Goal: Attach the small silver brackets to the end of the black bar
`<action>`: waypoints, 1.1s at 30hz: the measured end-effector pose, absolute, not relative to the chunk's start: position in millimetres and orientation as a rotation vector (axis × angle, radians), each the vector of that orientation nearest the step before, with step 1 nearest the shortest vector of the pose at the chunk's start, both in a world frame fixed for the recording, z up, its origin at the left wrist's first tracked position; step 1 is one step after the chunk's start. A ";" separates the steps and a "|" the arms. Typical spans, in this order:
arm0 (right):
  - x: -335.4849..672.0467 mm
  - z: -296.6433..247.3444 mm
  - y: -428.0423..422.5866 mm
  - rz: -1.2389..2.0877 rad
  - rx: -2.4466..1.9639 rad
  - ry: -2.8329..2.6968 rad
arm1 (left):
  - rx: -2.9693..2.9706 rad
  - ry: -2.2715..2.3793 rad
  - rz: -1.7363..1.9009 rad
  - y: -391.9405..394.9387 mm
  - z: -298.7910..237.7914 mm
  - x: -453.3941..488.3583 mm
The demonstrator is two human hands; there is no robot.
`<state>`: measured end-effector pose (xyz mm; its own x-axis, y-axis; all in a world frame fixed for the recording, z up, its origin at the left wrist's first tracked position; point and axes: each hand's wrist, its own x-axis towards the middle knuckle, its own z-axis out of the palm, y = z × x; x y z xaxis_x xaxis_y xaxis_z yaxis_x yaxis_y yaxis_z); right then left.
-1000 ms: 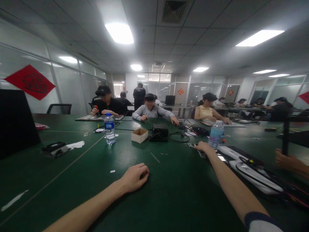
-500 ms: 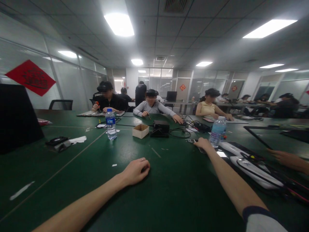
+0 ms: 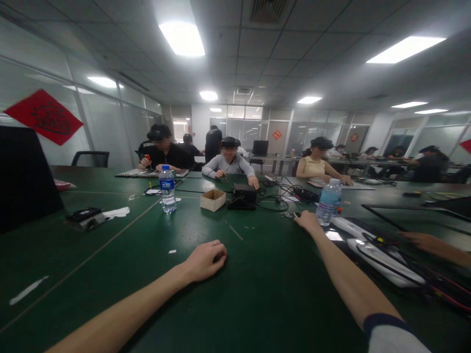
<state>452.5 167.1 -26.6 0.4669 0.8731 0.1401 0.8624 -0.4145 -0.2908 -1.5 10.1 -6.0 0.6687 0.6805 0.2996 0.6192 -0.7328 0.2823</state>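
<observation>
My left hand (image 3: 206, 260) rests on the green table (image 3: 235, 309), its fingers curled into a loose fist with nothing visible in them. Farther off, my right hand (image 3: 308, 220) reaches out at the right, fingers together over a small flat dark object (image 3: 297, 214) whose kind is hidden beneath them. A small metal piece (image 3: 286, 214) lies just beyond those fingertips. Close beside the right hand stands an upright water bottle (image 3: 328, 202) with a blue label.
An open cardboard box (image 3: 212, 201) and a black device (image 3: 242, 197) with cables sit ahead. Another bottle (image 3: 168, 189) stands left of the box. White-and-black equipment (image 3: 384, 262) lies at right, near another person's hand (image 3: 423, 240). A black panel (image 3: 25, 179) rises at left.
The person opposite has drawn an outstretched hand back to the black device. The frame held by the person at right has shifted. My hands keep their places; the view turned slightly.
</observation>
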 end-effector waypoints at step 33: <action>443.1 -13.2 151.5 -0.155 -2.226 -1.676 | 2.711 1.088 0.553 8.1 -2.7 -1.0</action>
